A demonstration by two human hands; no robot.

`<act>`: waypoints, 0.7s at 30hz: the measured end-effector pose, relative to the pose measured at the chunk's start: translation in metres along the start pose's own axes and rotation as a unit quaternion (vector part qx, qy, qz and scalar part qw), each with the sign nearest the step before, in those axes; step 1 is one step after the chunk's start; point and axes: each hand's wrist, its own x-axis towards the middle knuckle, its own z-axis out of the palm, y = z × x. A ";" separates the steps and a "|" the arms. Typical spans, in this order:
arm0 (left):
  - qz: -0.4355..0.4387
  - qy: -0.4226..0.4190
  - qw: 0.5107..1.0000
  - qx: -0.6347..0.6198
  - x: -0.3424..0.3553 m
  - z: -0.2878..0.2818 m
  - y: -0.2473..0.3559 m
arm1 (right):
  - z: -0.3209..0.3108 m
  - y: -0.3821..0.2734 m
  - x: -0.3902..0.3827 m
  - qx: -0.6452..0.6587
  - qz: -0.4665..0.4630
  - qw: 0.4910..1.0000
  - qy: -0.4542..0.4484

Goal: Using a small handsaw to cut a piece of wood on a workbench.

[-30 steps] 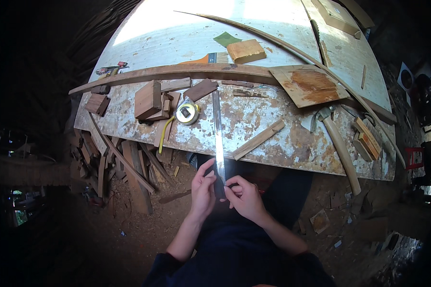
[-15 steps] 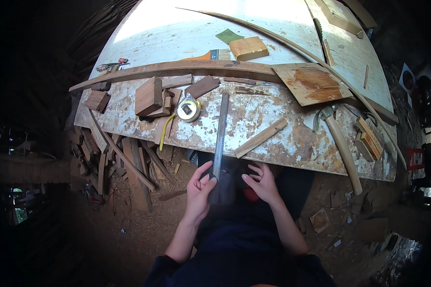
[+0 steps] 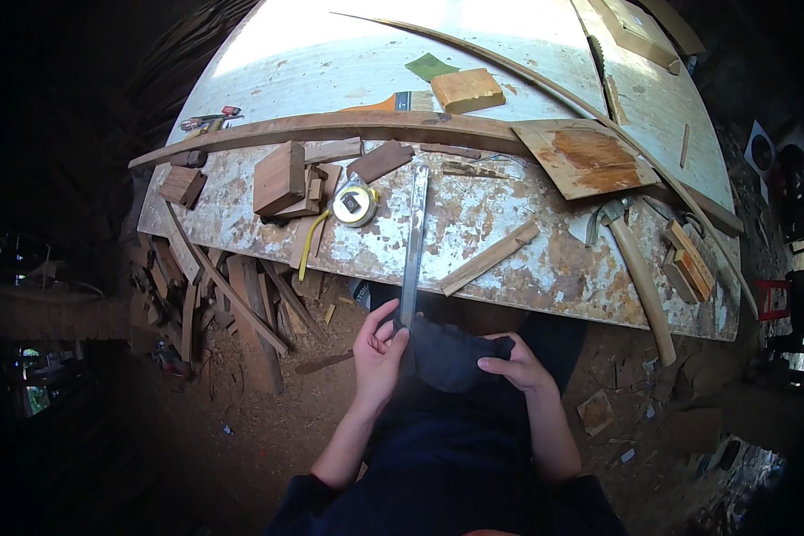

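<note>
Offcuts (image 3: 241,295) of wood lean in a heap below the left edge of the paint-worn table (image 3: 545,259). Above them, near that edge, sits a small brown block (image 3: 182,186), and farther right a larger wooden block (image 3: 280,179) stands among smaller pieces. Just beside these lies a round tape measure (image 3: 355,205), its yellow tape hanging toward the near edge. Next comes the left hand (image 3: 380,355), thumb and fingers pinched on the lower end of a metal strip (image 3: 414,237), which points away from the body, its far part over the tabletop. Dark cloth (image 3: 456,355) spreads between the hands, in front of the body. To its right, the right hand (image 3: 523,364) has its thumb on top, fingers clamped on the cloth's edge. Beyond, a narrow stick (image 3: 489,259) lies slanted, then a stained board (image 3: 585,159), and a hammer (image 3: 641,286) whose handle overhangs the near edge.
</note>
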 end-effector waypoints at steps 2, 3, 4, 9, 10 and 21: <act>0.011 0.014 1.000 0.021 0.000 0.002 -0.001 | 0.017 -0.023 -0.010 -0.014 -0.072 0.997 -0.034; 0.011 0.012 1.000 0.021 0.001 0.003 -0.002 | 0.026 -0.030 -0.009 -0.014 -0.074 0.997 -0.033; -0.003 0.008 1.000 0.021 0.001 0.003 -0.003 | 0.034 -0.037 -0.008 -0.033 -0.116 0.992 -0.042; -0.021 -0.052 0.998 -0.003 -0.002 0.001 -0.008 | 0.087 -0.057 0.011 -0.210 -0.251 0.937 -0.123; -0.044 -0.047 0.995 -0.074 -0.002 -0.001 -0.009 | 0.093 -0.058 0.014 -0.216 -0.294 0.920 -0.140; -0.059 -0.018 0.998 -0.016 -0.004 0.003 -0.027 | 0.068 -0.006 0.027 -0.132 -0.094 0.985 0.060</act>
